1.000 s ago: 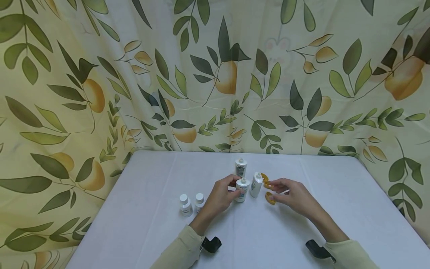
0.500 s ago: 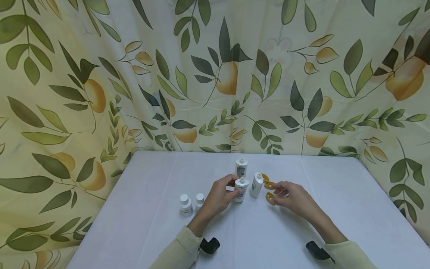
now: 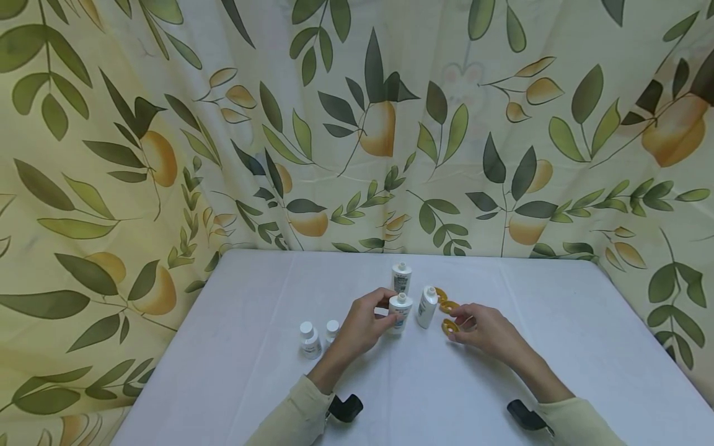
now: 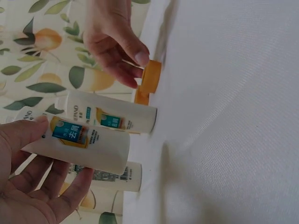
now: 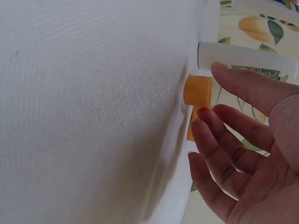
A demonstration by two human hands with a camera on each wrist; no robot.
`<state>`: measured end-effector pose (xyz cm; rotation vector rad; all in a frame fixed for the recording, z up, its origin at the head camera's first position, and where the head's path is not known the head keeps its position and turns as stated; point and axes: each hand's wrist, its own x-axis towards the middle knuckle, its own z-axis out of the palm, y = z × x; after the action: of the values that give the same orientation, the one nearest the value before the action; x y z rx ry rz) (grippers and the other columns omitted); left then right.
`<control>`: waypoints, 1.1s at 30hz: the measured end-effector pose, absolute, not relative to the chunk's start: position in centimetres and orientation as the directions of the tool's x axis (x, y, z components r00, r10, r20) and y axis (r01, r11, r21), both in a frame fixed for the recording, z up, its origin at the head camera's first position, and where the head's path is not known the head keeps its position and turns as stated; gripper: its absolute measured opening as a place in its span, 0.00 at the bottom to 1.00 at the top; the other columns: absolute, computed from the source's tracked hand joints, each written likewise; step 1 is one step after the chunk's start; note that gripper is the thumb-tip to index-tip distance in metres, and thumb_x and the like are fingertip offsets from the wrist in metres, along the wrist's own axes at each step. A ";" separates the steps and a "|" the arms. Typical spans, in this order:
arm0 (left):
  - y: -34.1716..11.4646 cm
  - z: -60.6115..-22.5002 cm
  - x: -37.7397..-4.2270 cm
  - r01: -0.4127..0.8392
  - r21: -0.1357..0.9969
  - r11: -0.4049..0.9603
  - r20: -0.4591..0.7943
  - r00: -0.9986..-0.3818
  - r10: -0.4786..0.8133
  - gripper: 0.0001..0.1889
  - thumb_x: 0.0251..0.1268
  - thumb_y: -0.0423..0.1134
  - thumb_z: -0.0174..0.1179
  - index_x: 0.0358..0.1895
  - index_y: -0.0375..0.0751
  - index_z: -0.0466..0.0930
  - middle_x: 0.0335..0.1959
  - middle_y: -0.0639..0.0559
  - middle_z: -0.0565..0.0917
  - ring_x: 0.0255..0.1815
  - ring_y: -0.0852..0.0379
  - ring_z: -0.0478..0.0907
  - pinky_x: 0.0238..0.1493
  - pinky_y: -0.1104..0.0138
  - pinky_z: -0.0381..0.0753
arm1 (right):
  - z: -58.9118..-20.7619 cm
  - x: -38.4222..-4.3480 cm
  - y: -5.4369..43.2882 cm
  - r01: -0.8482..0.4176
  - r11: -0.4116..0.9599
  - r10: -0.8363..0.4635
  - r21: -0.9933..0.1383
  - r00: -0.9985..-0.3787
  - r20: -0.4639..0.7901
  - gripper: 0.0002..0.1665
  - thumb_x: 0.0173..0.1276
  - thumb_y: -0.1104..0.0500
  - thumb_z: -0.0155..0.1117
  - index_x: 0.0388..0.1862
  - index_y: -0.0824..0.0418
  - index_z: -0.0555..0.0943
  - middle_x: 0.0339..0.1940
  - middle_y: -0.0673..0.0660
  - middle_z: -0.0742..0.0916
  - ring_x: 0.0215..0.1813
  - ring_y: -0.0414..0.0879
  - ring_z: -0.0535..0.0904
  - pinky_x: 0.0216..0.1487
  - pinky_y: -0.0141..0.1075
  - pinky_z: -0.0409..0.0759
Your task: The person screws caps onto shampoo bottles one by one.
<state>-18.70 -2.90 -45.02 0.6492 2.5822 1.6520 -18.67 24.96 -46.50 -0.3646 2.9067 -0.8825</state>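
Note:
My left hand (image 3: pixel 364 323) grips a white, uncapped shampoo bottle (image 3: pixel 400 310) between thumb and fingers. Its blue and gold label faces the left wrist view, where its base (image 4: pixel 122 158) sits off the tabletop. Two more uncapped white bottles stand close by, one (image 3: pixel 427 306) to its right and one (image 3: pixel 401 276) behind. My right hand (image 3: pixel 486 328) is beside the orange caps, its thumb and loosely bent fingers on either side of the nearest cap (image 5: pixel 198 91). Another orange cap (image 3: pixel 448 306) lies behind that one, with a further one (image 3: pixel 441 294) partly hidden by the bottle.
Two smaller white bottles with caps stand on the left, one (image 3: pixel 310 341) fully visible and the other (image 3: pixel 331 330) partly behind the left forearm. A white cloth covers the table (image 3: pixel 234 334). A leaf-and-fruit patterned curtain (image 3: pixel 346 124) hangs behind it.
The held bottle shifts very slightly left with my left hand. By the caps, my right hand moves a little downward in view, and the nearest orange cap turns to show more of its ring.

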 end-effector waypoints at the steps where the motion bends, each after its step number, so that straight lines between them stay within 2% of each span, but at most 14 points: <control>1: -2.9 -45.0 -18.7 0.338 0.871 0.356 0.213 -0.914 0.346 0.17 0.67 0.33 0.68 0.57 0.43 0.79 0.50 0.52 0.84 0.52 0.60 0.81 0.50 0.74 0.84 | -46.5 -18.7 24.9 -0.204 0.806 -0.251 -0.556 -0.968 -0.009 0.26 0.54 0.57 0.81 0.50 0.65 0.85 0.40 0.53 0.88 0.41 0.47 0.84 0.40 0.43 0.83; 6: -3.1 -44.7 -18.5 0.337 0.873 0.353 0.213 -0.914 0.346 0.17 0.66 0.33 0.68 0.56 0.44 0.79 0.51 0.53 0.84 0.52 0.60 0.81 0.50 0.73 0.84 | -46.7 -18.9 24.7 -0.182 0.823 -0.237 -0.539 -0.971 -0.033 0.23 0.53 0.58 0.82 0.47 0.63 0.86 0.38 0.52 0.87 0.40 0.45 0.82 0.40 0.42 0.80; 16: -3.6 -43.9 -18.2 0.330 0.871 0.364 0.207 -0.918 0.337 0.18 0.66 0.34 0.68 0.58 0.44 0.79 0.51 0.53 0.84 0.53 0.58 0.81 0.51 0.73 0.84 | -46.9 -19.2 24.5 -0.166 0.849 -0.226 -0.502 -0.972 -0.061 0.24 0.53 0.57 0.82 0.47 0.64 0.86 0.36 0.51 0.86 0.38 0.44 0.78 0.36 0.39 0.77; 25: -4.1 -43.5 -18.3 0.323 0.878 0.354 0.205 -0.921 0.332 0.18 0.66 0.33 0.68 0.57 0.43 0.79 0.52 0.52 0.84 0.54 0.55 0.81 0.51 0.72 0.84 | -46.8 -19.2 24.4 -0.186 0.845 -0.245 -0.502 -0.968 -0.054 0.15 0.56 0.61 0.78 0.42 0.63 0.86 0.34 0.51 0.85 0.36 0.43 0.77 0.35 0.38 0.77; 33: -4.6 -43.3 -18.1 0.331 0.877 0.347 0.218 -0.920 0.326 0.18 0.66 0.33 0.68 0.58 0.44 0.79 0.53 0.52 0.84 0.54 0.56 0.81 0.52 0.72 0.84 | -46.8 -19.4 24.1 -0.168 0.846 -0.238 -0.506 -0.968 -0.077 0.18 0.56 0.58 0.80 0.44 0.61 0.87 0.34 0.50 0.85 0.35 0.43 0.77 0.33 0.37 0.75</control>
<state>-18.11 -4.58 -43.25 0.6299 2.5827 1.6833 -19.43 24.09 -46.76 -0.3187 2.8862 -0.7718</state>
